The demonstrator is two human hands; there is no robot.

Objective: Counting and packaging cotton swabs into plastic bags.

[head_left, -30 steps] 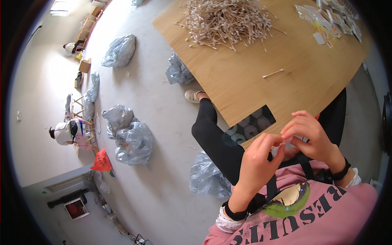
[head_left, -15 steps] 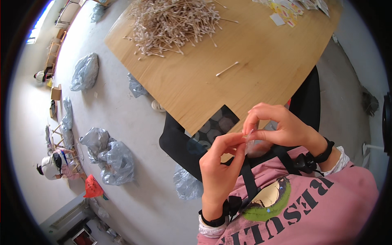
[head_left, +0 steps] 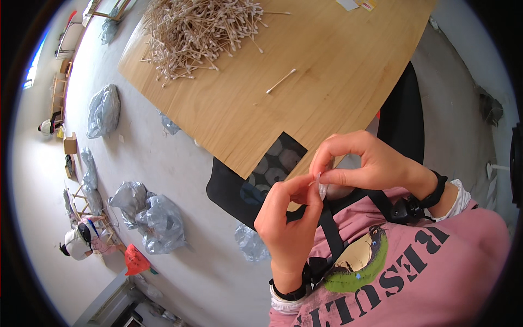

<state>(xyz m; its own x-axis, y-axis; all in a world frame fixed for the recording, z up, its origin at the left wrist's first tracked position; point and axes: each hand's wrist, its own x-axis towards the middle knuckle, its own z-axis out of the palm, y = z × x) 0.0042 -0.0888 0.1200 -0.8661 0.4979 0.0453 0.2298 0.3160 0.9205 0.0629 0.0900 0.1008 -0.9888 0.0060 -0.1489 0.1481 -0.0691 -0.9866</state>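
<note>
In front of my chest, just off the table's near edge, both hands meet fingertip to fingertip. A small clear plastic bag point(head_left: 322, 189) is pinched between them; its far side is partly hidden by my fingers. My left hand point(head_left: 289, 212) grips it between thumb and forefinger. From the right, my right hand point(head_left: 366, 162) pinches its upper edge in the same way. One cotton swab point(head_left: 281, 80) lies alone on the wooden table point(head_left: 218, 120) beyond my hands. A large heap of cotton swabs point(head_left: 201, 32) covers the table's far left part.
At the table's near corner is a dark panel with hexagon shapes point(head_left: 280, 158). Small paper pieces point(head_left: 348, 4) lie at the far edge. Grey plastic bags point(head_left: 160, 218) and a red bag point(head_left: 136, 259) rest on the floor to the left. Another person point(head_left: 79, 240) is beyond them.
The table and swabs have shifted left and up in the picture as the view moved. My hands stay together, both still pinching the clear bag.
</note>
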